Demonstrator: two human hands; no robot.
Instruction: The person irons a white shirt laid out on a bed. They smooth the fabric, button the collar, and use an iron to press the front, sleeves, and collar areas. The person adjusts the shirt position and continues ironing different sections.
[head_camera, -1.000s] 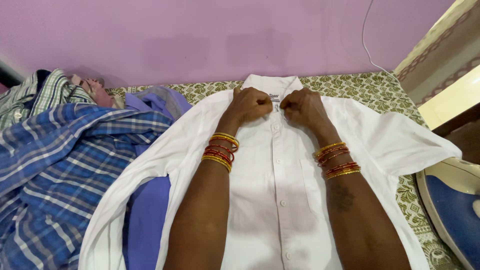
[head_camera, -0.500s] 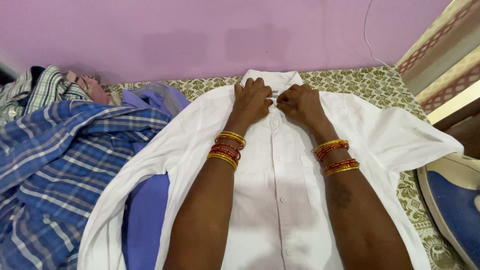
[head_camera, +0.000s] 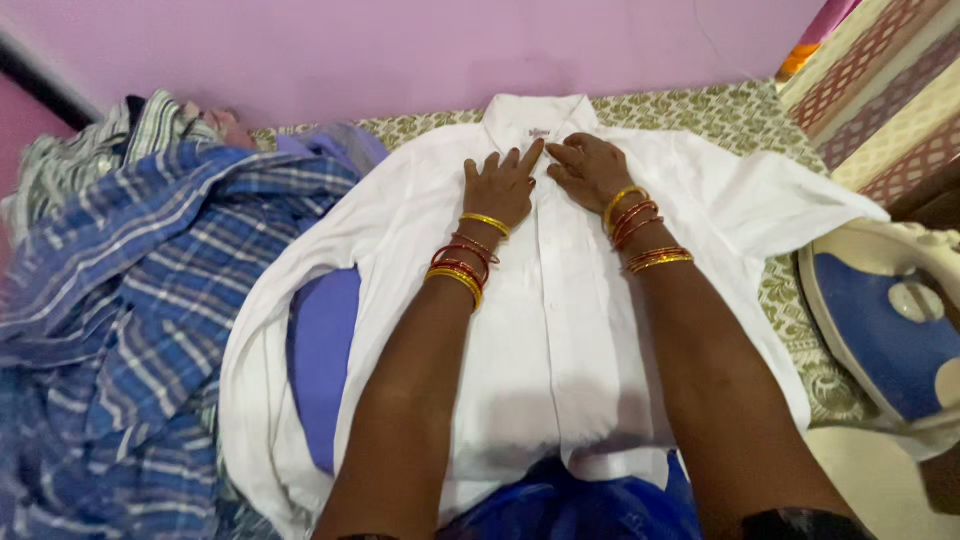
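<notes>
Shirt (head_camera: 560, 330) spread mid-bed, hands upon its chest; clothes heap (head_camera: 110, 320) left, iron (head_camera: 885, 330) right.

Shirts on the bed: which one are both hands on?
The white shirt, spread flat and buttoned; left hand and right hand rest below its collar. The blue checked shirt lies crumpled, untouched.

A plain pink-lilac wall (head_camera: 400, 50) is seen along the far side, evenly lit. A dark strip (head_camera: 35, 75) is set diagonally at the far left. The work surface is covered by a cloth with a green leaf print (head_camera: 720, 105). At the far right, a striped patterned fabric (head_camera: 880, 90) is hung or draped.
</notes>
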